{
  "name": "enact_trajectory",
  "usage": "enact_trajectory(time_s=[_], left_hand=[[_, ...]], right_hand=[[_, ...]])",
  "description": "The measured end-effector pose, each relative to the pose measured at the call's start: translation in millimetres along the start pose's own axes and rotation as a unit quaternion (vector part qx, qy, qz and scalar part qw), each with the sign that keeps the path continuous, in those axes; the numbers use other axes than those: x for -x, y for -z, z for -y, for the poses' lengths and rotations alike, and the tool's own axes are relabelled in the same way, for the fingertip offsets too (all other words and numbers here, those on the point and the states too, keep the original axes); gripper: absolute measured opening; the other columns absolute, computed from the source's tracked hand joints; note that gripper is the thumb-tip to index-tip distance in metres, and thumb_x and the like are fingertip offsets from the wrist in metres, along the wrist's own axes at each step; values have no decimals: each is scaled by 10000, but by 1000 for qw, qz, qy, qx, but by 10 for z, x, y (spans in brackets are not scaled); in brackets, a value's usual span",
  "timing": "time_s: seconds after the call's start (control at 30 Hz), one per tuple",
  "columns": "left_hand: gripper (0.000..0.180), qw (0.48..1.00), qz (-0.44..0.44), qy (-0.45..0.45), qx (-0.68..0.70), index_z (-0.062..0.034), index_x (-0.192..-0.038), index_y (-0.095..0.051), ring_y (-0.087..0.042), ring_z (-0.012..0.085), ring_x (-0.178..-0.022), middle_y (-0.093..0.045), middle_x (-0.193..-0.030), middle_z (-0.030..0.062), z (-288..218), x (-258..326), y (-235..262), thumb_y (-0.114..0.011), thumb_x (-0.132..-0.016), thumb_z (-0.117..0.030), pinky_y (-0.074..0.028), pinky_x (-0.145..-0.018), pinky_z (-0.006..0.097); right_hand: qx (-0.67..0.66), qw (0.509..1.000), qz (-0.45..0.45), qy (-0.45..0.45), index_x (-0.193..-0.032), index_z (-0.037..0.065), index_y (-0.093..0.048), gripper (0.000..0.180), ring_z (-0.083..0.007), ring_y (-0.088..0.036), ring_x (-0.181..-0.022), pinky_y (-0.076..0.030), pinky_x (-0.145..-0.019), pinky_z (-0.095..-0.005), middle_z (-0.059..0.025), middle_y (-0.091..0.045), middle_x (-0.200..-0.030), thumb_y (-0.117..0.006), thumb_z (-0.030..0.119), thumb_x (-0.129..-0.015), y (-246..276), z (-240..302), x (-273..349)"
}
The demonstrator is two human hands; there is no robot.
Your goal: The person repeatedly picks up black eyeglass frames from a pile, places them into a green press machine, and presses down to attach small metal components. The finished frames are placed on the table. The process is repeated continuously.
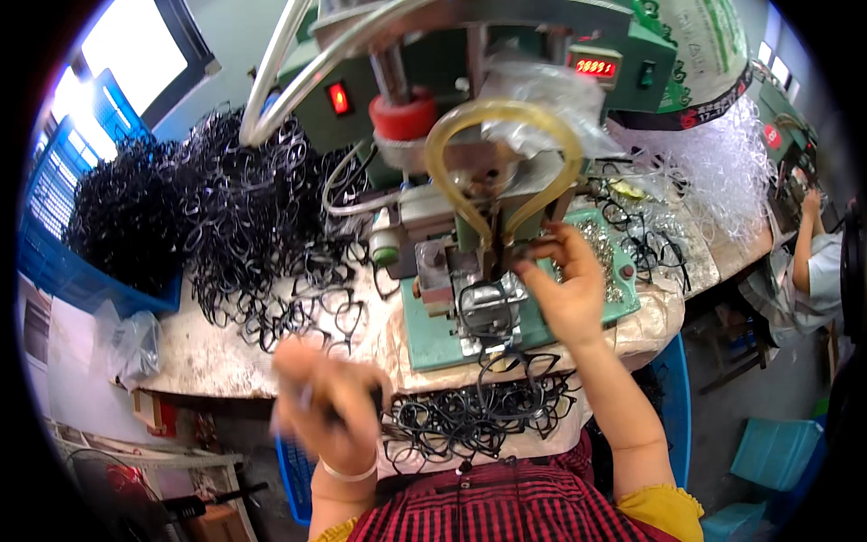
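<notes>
My right hand (567,287) reaches up to the green press machine (470,81), fingertips pinched on a small dark part just beside its metal head. A black eyeglass frame (485,307) lies on the machine's metal fixture below that hand. My left hand (327,406) is blurred, low at the table's front edge, fingers curled around a dark piece that looks like a black frame. A heap of black frames (479,415) rests in my lap under both hands.
A big pile of black eyeglass frames (208,208) covers the table's left side beside a blue crate (54,262). Clear plastic frames (713,181) pile at the right. A yellowish hose (501,122) loops over the machine. Another person (817,271) sits at far right.
</notes>
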State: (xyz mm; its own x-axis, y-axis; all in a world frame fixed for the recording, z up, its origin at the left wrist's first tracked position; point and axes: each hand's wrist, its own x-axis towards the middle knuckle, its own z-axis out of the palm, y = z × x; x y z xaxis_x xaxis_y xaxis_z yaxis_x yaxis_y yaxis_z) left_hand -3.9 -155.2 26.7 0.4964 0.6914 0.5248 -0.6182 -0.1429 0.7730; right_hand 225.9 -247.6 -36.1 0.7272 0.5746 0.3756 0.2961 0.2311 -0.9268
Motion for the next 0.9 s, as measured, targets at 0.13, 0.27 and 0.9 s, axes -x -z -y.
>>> enact_trajectory(time_s=[0.13,0.27,0.9], left_hand=[[216,964,-225,128,-64,-83,-1022,-501,-519,124,-580,-596,-750,72,686,170,552,-458,-1061,-292,-421,-517,223],[123,990,-104,-55,-81,-44,-1049,-526,-561,176,-917,-590,-1012,115,665,-35,370,-483,-1041,-159,-535,-764,323],[267,811,323,-290,-392,-130,-947,-761,-523,169,-631,-730,-1008,24,643,-302,-211,-824,-688,-127,-546,-795,386]], right_hand=[[-45,999,-15,3,-1277,-59,-500,522,-108,-609,-894,-454,-888,-258,-55,-666,-876,-711,-4,-803,-150,49,102],[-85,996,4,-26,-1307,-52,-472,557,-110,-605,-942,-442,-915,-260,-56,-670,-889,-711,0,-807,-176,121,68],[489,869,-40,54,-904,114,-747,187,-397,-487,-1269,-413,-1020,-469,-212,-593,-1234,-765,174,-728,852,-611,58]])
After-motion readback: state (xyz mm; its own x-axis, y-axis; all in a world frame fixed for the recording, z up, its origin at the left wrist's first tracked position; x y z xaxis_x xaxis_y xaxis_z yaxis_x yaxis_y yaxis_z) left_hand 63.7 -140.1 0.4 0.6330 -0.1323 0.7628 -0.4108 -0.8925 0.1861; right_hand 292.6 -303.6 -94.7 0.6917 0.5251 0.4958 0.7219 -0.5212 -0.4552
